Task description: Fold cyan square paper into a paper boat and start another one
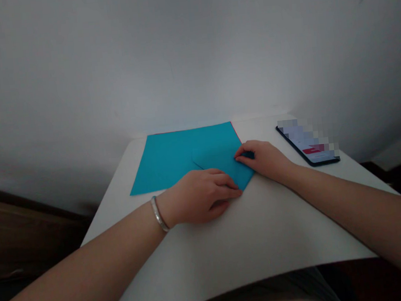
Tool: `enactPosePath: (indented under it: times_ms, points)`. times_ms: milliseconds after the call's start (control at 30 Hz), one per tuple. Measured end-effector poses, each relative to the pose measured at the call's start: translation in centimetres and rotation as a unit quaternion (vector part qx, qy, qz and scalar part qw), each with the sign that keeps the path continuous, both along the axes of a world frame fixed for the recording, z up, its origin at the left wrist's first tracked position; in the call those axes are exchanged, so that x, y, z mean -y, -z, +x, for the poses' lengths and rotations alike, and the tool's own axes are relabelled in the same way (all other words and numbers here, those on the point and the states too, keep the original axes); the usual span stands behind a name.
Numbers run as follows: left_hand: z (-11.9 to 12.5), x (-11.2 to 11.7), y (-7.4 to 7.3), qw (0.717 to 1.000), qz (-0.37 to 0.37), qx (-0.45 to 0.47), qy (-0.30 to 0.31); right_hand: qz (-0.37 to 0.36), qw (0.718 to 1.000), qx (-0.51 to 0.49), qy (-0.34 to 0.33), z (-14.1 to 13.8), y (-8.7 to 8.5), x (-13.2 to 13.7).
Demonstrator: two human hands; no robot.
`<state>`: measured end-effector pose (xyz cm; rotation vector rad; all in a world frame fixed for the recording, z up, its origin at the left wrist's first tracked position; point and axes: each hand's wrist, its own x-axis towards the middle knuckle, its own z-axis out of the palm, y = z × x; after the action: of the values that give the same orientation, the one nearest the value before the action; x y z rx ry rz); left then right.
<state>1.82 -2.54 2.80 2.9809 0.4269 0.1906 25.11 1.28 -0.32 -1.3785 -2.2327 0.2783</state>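
A blue sheet of paper [173, 155] lies on the white table, with a thin red edge showing along its far and right sides. Over its near right part is a folded-looking piece of blue paper [218, 160], with a dark line at its left edge. My left hand [204, 194], with a silver bangle at the wrist, rests on this piece, palm down, its fingers stretched toward the near corner. At the right edge, the thumb and forefinger of my right hand [257, 155] are pinched on the blue paper. Part of the paper is hidden beneath both hands.
A smartphone [309, 148] with a lit, partly pixelated screen lies at the right of the white table [250, 240]. Behind stands a pale wall [185, 53]. Brown wooden furniture [25, 231] is at the left, and the table's near edge curves in front of my lap.
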Motion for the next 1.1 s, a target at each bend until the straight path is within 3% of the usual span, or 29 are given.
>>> enactPosePath:
  times_ms: [433,700,1100]
  points:
    - [-0.16,-0.1,0.63,0.999,-0.024,0.023,-0.035,0.016,0.999,0.007,-0.029,0.32,0.15,0.15]
    - [-0.13,-0.02,0.32,1.0,0.001,0.015,-0.009,0.018,0.998,0.0,-0.056,0.5,0.15,-0.15]
    - [-0.07,0.02,0.11,1.0,-0.006,0.013,-0.004,0.003,1.0,0.015,-0.002,-0.05,-0.02,0.14]
